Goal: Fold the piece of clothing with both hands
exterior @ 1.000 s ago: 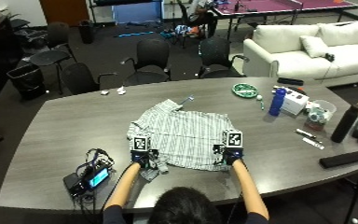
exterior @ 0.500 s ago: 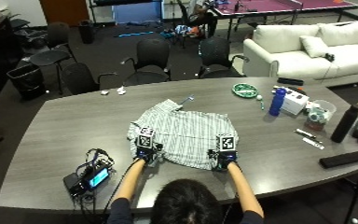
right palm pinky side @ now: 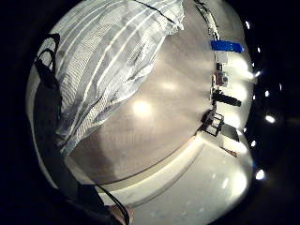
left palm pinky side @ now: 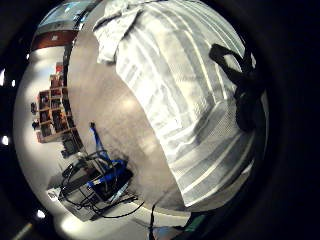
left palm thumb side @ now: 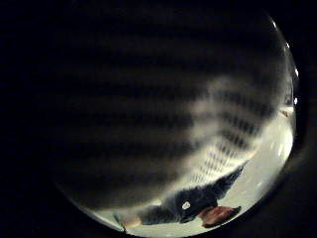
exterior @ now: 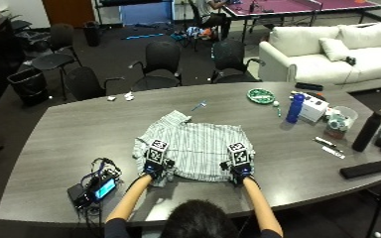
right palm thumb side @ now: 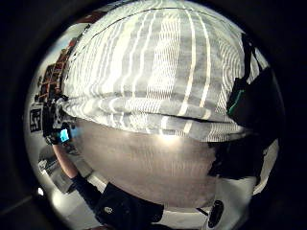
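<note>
The striped shirt lies on the grey surface. The left hand and right hand sit at its near hem corners. Whether each grip pinches the cloth cannot be told.

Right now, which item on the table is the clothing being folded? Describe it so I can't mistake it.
On the long grey table, look at the near edge in front of the seated person. The shirt lies spread flat there, with the left hand and right hand at its near hem. It is the only cloth, pale with thin stripes.
</note>
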Tool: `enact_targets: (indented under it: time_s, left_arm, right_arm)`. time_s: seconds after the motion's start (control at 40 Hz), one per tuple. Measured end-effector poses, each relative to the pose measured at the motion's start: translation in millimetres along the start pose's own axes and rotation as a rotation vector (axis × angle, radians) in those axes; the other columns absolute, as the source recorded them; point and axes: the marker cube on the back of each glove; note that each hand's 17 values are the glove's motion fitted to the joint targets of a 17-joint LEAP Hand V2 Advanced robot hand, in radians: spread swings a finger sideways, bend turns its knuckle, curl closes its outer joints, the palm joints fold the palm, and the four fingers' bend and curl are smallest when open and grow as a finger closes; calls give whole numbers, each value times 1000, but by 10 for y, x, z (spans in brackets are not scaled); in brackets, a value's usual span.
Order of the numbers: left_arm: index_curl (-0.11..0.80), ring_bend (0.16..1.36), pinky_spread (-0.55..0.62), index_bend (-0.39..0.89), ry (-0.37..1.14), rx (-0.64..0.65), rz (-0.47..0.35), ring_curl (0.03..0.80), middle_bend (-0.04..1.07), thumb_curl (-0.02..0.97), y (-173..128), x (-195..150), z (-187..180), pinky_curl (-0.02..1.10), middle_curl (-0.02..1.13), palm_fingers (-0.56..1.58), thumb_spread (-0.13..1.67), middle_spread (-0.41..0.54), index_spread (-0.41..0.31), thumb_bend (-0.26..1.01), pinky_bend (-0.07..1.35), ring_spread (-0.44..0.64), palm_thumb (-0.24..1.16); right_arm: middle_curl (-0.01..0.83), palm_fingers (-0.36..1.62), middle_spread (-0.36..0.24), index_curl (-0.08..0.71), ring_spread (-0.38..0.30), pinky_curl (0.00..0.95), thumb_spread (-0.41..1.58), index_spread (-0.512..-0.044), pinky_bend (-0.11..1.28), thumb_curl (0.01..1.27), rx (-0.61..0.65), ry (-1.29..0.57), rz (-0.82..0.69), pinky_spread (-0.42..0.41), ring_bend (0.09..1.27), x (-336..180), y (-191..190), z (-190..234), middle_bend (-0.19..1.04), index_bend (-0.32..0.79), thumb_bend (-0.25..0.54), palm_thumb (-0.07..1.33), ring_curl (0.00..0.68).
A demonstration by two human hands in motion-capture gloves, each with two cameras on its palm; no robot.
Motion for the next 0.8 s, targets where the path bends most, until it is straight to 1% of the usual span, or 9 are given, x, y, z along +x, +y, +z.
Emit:
enact_targets:
  time_s: [0.05, 0.2, 0.3, 0.35, 0.43, 0.48, 0.63, 0.68, 0.8]
  left_arm:
    - [397, 522, -275, 159, -25, -13, 26, 384, 294, 429, 237, 39, -42, 456, 450, 1141, 1229, -216, -232, 66, 488, -277, 791]
    - [406, 537, -284, 159, -33, -175, 194, 402, 297, 449, 950, 150, -159, 471, 471, 1155, 1207, -226, -231, 44, 484, -295, 802]
    - [411, 572, -284, 157, 110, -238, 401, 420, 309, 469, 1309, 229, -491, 480, 487, 1167, 1181, -229, -231, 32, 468, -297, 814]
    - [414, 579, -283, 159, 157, -238, 441, 426, 317, 480, 1321, 216, -667, 484, 496, 1163, 1167, -226, -230, 24, 463, -301, 819]
    - [424, 581, -278, 170, 163, -209, 406, 434, 331, 507, 1166, 139, -867, 492, 509, 1163, 1123, -230, -233, 17, 454, -298, 836]
    - [430, 583, -277, 173, 153, -184, 341, 439, 338, 524, 966, 65, -954, 496, 518, 1162, 1100, -231, -235, 11, 450, -299, 842]
    - [449, 584, -274, 179, 28, -125, -76, 451, 352, 564, 230, -227, -932, 508, 539, 1143, 1055, -234, -238, -3, 430, -304, 860]
    - [454, 577, -270, 177, 61, -166, -96, 452, 352, 576, 56, -199, -819, 509, 543, 1129, 1042, -234, -239, -6, 417, -303, 866]
    - [457, 575, -268, 160, 111, -192, -57, 457, 340, 585, -391, -89, -445, 505, 550, 1111, 1060, -233, -235, -10, 378, -302, 861]
  right_arm:
    - [469, 1283, -223, 368, -256, 390, 571, -262, 542, 629, -7, 6, -57, -336, 562, -10, 181, 0, 259, 215, -19, 1008, 441]
    - [493, 1307, -233, 407, -260, 388, 444, -264, 521, 665, -63, 16, -173, -347, 556, 154, 704, 25, 297, 234, -25, 1019, 452]
    - [506, 1317, -234, 432, -258, 391, 377, -266, 513, 685, -24, 5, -174, -343, 556, 304, 1201, -441, 316, 254, -26, 1024, 459]
    - [514, 1326, -236, 444, -259, 391, 347, -264, 508, 694, 0, -7, -163, -341, 559, 367, 1283, -668, 330, 265, -28, 1022, 463]
    - [521, 1326, -236, 459, -260, 396, 311, -262, 506, 705, 30, -18, -127, -340, 562, 443, 1179, -896, 342, 275, -29, 1019, 468]
    - [524, 1325, -236, 469, -261, 397, 288, -262, 509, 713, 39, -25, -86, -339, 564, 500, 968, -977, 344, 282, -29, 1018, 471]
    - [533, 1321, -236, 488, -260, 406, 246, -261, 518, 732, -31, -86, 14, -341, 571, 457, 358, -1069, 359, 282, -29, 1016, 479]
    - [535, 1318, -236, 494, -257, 408, 235, -261, 520, 737, -62, -100, 47, -341, 572, 394, 221, -1030, 361, 282, -29, 1015, 481]
    - [539, 1304, -237, 506, -255, 412, 220, -261, 522, 750, -102, -125, 96, -342, 575, 291, -275, -688, 364, 277, -28, 1018, 486]
